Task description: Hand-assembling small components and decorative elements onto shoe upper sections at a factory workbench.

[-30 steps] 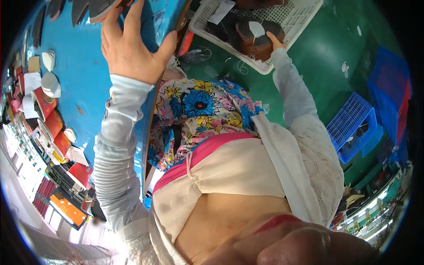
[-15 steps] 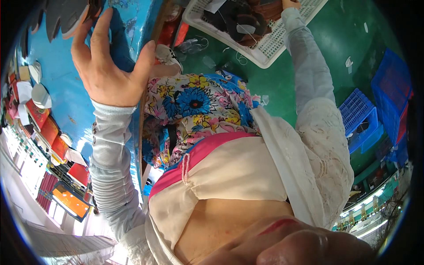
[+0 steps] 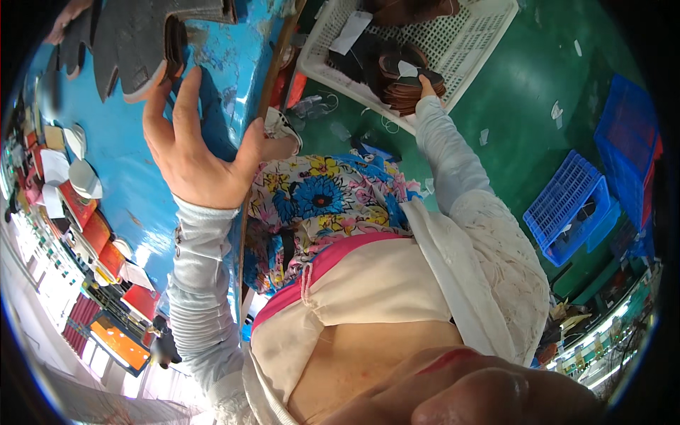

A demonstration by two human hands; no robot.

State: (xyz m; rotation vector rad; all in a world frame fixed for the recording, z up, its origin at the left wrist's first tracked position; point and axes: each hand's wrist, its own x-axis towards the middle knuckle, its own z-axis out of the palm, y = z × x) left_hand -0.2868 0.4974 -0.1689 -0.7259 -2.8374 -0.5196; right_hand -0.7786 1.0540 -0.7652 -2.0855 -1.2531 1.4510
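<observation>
On the blue table (image 3: 134, 166), dark pieces (image 3: 134, 49) lie out; a brown stack (image 3: 402, 94) is still in the white basket (image 3: 464, 53).
Left hand (image 3: 202, 163) spreads open, fingertips by the pieces; right hand (image 3: 427, 87) has its thumb on the stack, grip unclear.

Blown-out windows (image 3: 55, 283) at lower left, glare on blue tabletop (image 3: 134, 170), curved fisheye edges.

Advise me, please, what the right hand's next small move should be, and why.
I would probably firm the right hand around the brown layered stack in the white basket: it appears to touch the stack's edge, most of its grip is hidden, and the many layers might slide apart if held loosely.
</observation>
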